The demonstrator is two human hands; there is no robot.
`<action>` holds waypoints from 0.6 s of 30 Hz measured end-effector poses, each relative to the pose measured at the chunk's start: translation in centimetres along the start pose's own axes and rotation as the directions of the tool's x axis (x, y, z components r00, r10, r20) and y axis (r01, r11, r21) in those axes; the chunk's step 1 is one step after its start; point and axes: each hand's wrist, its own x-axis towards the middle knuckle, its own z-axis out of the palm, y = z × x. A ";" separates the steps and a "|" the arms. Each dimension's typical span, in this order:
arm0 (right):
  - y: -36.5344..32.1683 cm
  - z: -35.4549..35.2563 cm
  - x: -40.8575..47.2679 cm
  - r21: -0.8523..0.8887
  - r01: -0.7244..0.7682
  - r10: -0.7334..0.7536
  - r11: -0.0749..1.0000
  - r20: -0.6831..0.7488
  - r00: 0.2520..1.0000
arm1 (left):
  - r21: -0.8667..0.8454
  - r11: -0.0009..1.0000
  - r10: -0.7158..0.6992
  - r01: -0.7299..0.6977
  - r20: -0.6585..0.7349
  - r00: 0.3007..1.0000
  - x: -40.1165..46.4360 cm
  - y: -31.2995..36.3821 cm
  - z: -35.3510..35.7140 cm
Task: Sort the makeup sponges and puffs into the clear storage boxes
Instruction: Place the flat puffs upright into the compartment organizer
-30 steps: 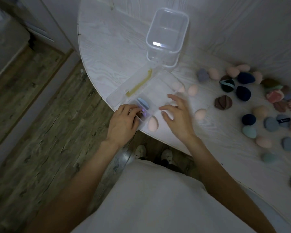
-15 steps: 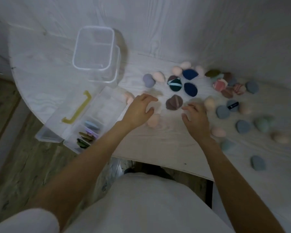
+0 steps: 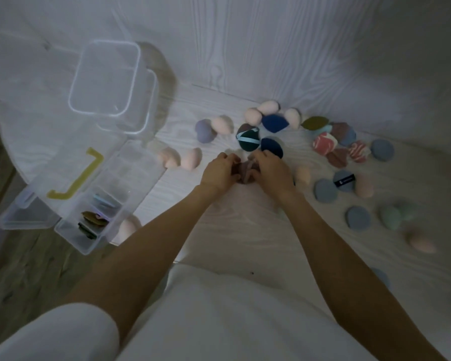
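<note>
Head view, left hand [image 3: 219,173] & right hand [image 3: 271,171] grip brown puff [image 3: 244,171] — mostly hidden, dim, blurry

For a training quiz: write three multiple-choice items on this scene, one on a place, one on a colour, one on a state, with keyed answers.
1. Where is the divided box?
A. at the table's left edge
B. on the floor
C. against the wall

2. What colour is its handle?
A. red
B. yellow
C. black

3. What are both hands doing?
A. resting flat
B. gripping the brown puff
C. lifting the tall box

Answers: 1 A, it overhangs the left edge. 2 B, plainly yellow. 3 B, the left hand and right hand curl round the puff.
</note>
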 end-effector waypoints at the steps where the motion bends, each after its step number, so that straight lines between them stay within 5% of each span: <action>1: 0.1 -0.2 -0.4 0.029 -0.001 0.002 1.000 -0.027 1.000 | -0.011 1.000 -0.007 0.007 0.001 1.000 0.0 0.0 -0.1; 5: -0.3 -0.9 -2.4 0.183 -0.064 0.092 0.981 -0.146 0.985 | -0.068 0.997 -0.026 0.024 -0.037 0.999 -0.6 -0.2 -0.9; 8: -2.1 -1.5 -4.1 0.353 -0.052 0.130 0.934 -0.202 0.971 | -0.180 0.984 -0.024 -0.010 -0.188 0.982 -3.4 -1.1 -3.3; 13: -6.4 -1.0 -5.4 0.528 -0.104 0.175 0.843 -0.086 0.981 | -0.114 0.981 0.071 -0.159 -0.550 0.832 -11.8 -5.1 -8.7; 18: -11.3 1.0 -5.5 0.577 -0.058 0.064 0.815 0.010 0.998 | -0.049 0.996 0.025 -0.069 -0.614 0.789 -17.5 -11.6 -11.6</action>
